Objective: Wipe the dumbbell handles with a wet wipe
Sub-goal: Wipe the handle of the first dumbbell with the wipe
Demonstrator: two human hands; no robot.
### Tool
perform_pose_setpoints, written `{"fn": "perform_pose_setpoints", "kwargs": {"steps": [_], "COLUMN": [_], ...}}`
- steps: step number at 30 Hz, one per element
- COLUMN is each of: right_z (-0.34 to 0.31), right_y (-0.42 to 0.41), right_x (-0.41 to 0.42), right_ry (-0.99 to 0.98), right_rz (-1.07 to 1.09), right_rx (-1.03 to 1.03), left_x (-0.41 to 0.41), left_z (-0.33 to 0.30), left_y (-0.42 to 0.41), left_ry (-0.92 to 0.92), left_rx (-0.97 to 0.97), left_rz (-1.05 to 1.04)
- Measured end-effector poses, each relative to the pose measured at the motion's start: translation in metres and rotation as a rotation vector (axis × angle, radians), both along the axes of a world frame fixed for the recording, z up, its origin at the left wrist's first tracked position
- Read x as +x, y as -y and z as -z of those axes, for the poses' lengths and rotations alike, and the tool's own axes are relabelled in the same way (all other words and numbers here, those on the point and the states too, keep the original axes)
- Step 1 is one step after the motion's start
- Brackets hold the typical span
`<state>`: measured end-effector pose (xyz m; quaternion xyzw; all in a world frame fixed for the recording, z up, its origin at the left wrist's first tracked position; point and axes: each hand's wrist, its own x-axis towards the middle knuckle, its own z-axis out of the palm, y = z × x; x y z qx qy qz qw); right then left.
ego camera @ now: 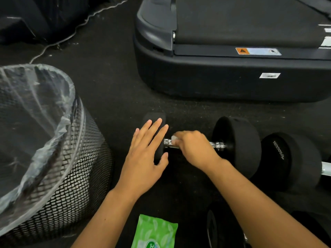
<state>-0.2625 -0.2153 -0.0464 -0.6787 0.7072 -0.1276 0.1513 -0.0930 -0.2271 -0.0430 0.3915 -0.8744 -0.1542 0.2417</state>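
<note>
A dark rubber floor (114, 90) is filling almost the whole view, and its surface is looking a little speckled. At 1 o'clock the rear end of a treadmill (232, 76) is sitting on this floor, showing its black belt, a grey plastic cover, an orange warning sticker and a white barcode label. At 9 o'clock a black wire-mesh waste bin (71, 176) is standing, lined with a clear plastic bag (35, 108). At 11 o'clock some dark material with a wavy light edge (86, 18) is lying on the floor. The light is looking dim and even.
</note>
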Motion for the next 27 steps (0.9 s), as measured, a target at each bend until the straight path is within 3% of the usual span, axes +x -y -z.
{"fn": "perform_pose_setpoints", "kwargs": {"steps": [3,7,11,16,20,27], "right_z": [0.001,0.003,0.001,0.004,0.002,0.003], "right_y": [0.012,-0.009,0.006,-0.009,0.004,-0.009], "right_x": [0.004,0.005,-0.005,0.008,0.005,0.004], "right_ry": [0.051,0.049,0.161,0.022,0.059,-0.019], "right_rz": [0.058,-0.049,0.079,-0.066,0.029,-0.045], "right_rx": [0.055,-0.079,0.047,-0.057,-0.030,-0.100], "left_x": [0.000,0.000,0.000,-0.002,-0.002,-0.001], "left_z": [0.000,-0.001,0.000,-0.001,0.000,0.001], "left_y": [0.000,0.000,0.000,0.001,0.000,0.001], "left_ry": [-0.005,-0.013,-0.012,-0.009,-0.025,-0.035], "left_rx": [-0.007,0.002,-0.009,-0.001,-0.013,-0.018], "left_rz": [-0.001,-0.006,-0.004,-0.013,-0.008,-0.001]}}
